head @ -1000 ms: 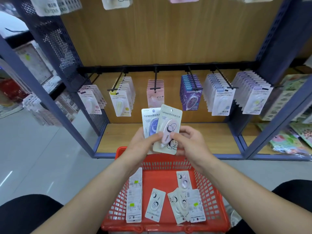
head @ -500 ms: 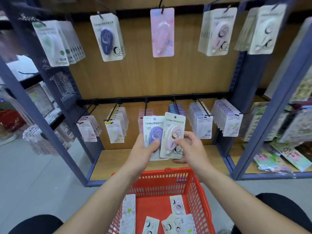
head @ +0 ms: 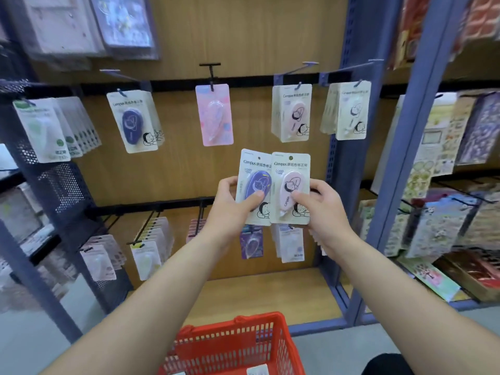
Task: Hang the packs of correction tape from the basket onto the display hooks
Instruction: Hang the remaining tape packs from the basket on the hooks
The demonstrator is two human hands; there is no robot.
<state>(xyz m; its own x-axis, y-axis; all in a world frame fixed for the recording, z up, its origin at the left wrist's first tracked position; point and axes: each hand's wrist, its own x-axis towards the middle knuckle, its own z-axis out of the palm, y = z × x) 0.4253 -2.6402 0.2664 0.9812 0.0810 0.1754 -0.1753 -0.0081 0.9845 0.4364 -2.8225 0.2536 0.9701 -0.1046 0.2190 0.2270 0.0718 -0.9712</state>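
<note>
My left hand (head: 230, 209) grips a correction tape pack with a blue dispenser (head: 253, 182), thumb across its front. Beside it, my right hand (head: 323, 212) pinches a pack with a pink dispenser (head: 290, 182); the pink pack overlaps the blue one's right edge. Both packs are upright in front of the wooden back panel, below the upper row of hooks. On that row hang a blue pack (head: 135, 123), a pink patterned pack (head: 215, 115), pink-dispenser packs (head: 293, 113) and white-dispenser packs (head: 350, 110). The red basket (head: 232, 345) sits low, only its far end visible.
A lower rail carries several rows of tape packs (head: 147, 253). Blue shelf uprights (head: 389, 169) stand right of my hands, with sticker sheets (head: 443, 185) beyond. A perforated side panel (head: 62, 190) and green packs (head: 46, 131) are on the left.
Both hands rose with the two packs from just above the basket to the level between the two hook rows. The view tilted up, so the basket dropped to the bottom edge.
</note>
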